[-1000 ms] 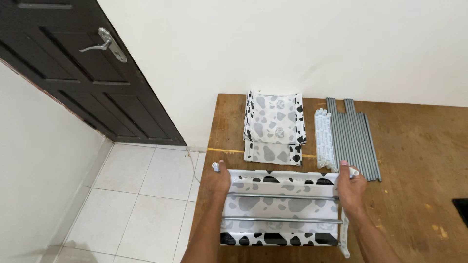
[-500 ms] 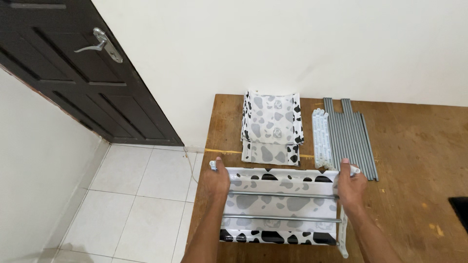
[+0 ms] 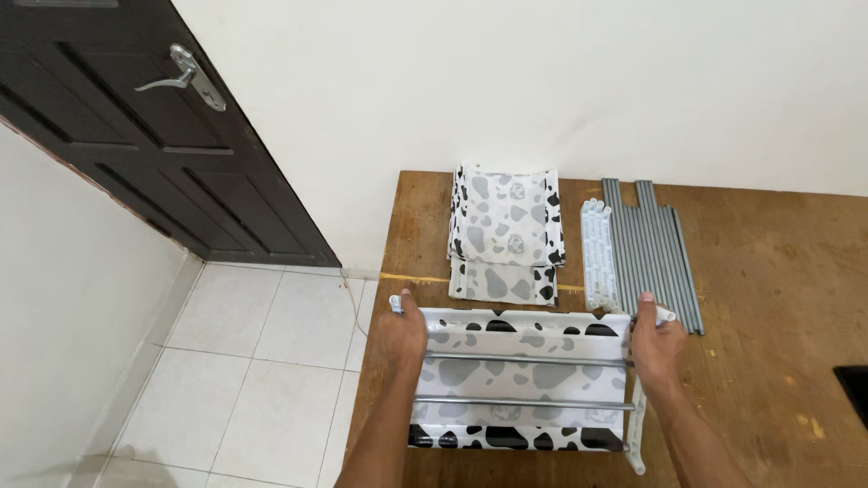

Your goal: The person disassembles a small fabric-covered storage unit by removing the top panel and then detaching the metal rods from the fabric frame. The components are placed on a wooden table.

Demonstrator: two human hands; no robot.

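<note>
Right now both hands grip the ends of a cow-spotted cloth shelf panel with grey metal rods (image 3: 520,380). One end is clasped by the left hand (image 3: 402,336), the other by the right hand (image 3: 656,343). It lies on the brown wooden table (image 3: 778,298), at the near edge. Just behind the panel sit folded cow-spotted cloths (image 3: 506,237), white plastic connectors (image 3: 598,256) and grey metal tubes (image 3: 649,248).

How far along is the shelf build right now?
One cow-print shelf panel looks assembled, with metal rods across it and a white side piece at the right. Both hands hold its far corners: left hand, right hand. Still unused: the folded cow-print fabric stack, white connectors and grey tubes on the wooden table.
</note>
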